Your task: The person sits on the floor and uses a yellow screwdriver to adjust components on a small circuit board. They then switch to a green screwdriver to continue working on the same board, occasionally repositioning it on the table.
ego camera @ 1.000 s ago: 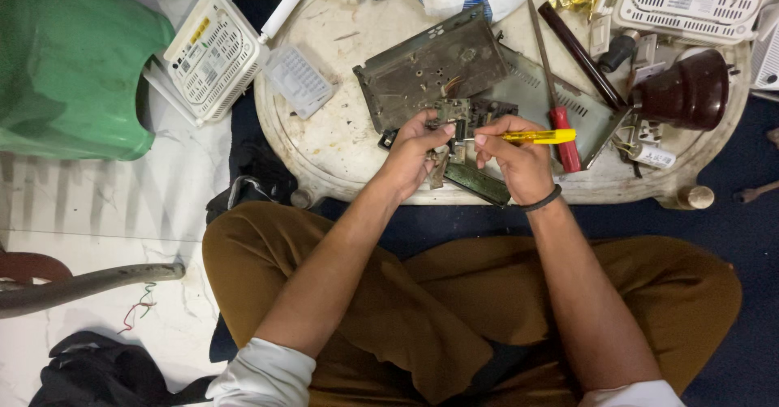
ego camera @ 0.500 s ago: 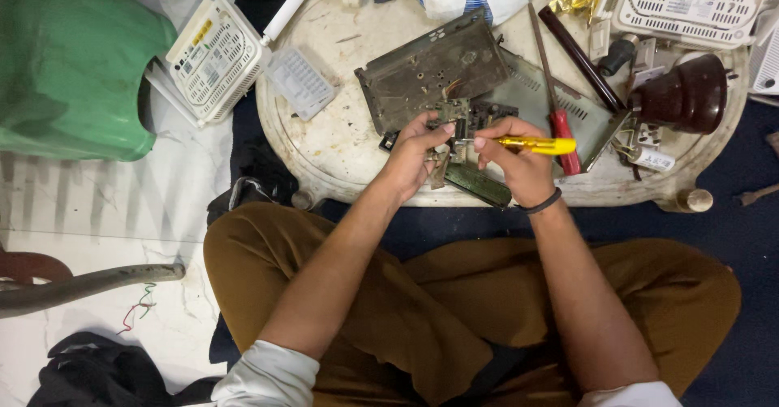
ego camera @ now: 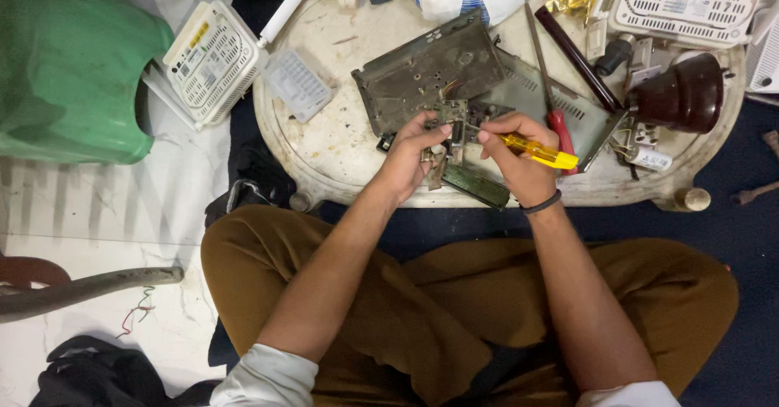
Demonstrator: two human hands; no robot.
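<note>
Yellow plastic marks the handle of the screwdriver [ego camera: 540, 151], which the right hand [ego camera: 519, 163] holds in a closed grip, fingers curled tight around the handle so that its butt end sticks out toward the wrist and its tip points in at the small circuit board [ego camera: 454, 151]. That board, grey-green and studded with parts, sits at the near edge of the round pale desk [ego camera: 324, 143], just in front of the person's crossed legs. The left hand [ego camera: 410, 159] has its grip clamped on the board's left side, thumb and fingertips pinching it and holding it tilted up off the desk; a dark green strip [ego camera: 475, 185] shows just below the two hands. The hands are close together, nearly touching over the board. A dark band circles the right wrist. Behind the board lies a dark metal chassis [ego camera: 430, 70], and beside it a grey vented cover [ego camera: 527, 99]. A second screwdriver with a red handle [ego camera: 560, 123] rests just past the right hand, its shaft running away across the desk. Farther right stand a dark brown rounded pot [ego camera: 682, 90] and a white vented box [ego camera: 686, 5]. Off the left rim of the desk lean a white router [ego camera: 211, 58] and a green plastic stool [ego camera: 65, 66] on the floor.
</note>
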